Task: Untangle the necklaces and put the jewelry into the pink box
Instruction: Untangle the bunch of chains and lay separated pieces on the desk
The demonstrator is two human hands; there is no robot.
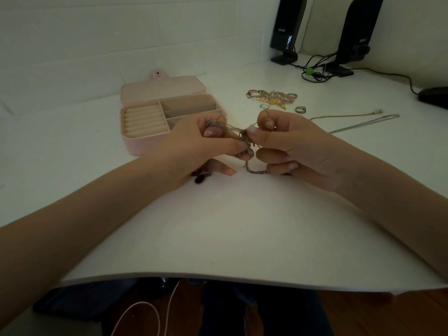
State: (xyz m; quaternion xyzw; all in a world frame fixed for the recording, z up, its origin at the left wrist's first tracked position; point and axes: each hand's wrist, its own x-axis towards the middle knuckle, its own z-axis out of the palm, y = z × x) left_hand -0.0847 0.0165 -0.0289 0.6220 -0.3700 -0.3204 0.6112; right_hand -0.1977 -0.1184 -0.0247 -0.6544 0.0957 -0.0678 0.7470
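Both hands worked at the middle of the tabletop (230,226), just above its surface. Her left hand (206,146) had its fingers curled round a bunched part of the tangled necklaces (243,137), thumb pressing chain against the forefinger, and a dark pendant (200,178) hung below the palm close to the tabletop. Facing it, the right hand (288,146) pinched the other side of the knot between thumb and forefinger, with a loop of chain sagging under its lower fingers. Between the two hands the tangle was stretched short and thick; how many chains ran through it could not be told.

Just behind the left hand, toward the far left edge, stood the pink box (145,144) with its lid folded back, ring rolls in the left section and divided compartments on the right, partly hidden by the knuckles. Farther back and right of centre lay a pile of beaded bracelets (274,97), with a few rings (300,109) near it. Right of the right hand, a gold chain (344,115) and a silver chain (363,123) lay stretched out, side by side. At the far right corner stood two black speakers (288,27) with cables (315,69), and a dark mouse (434,95) sat at the right edge
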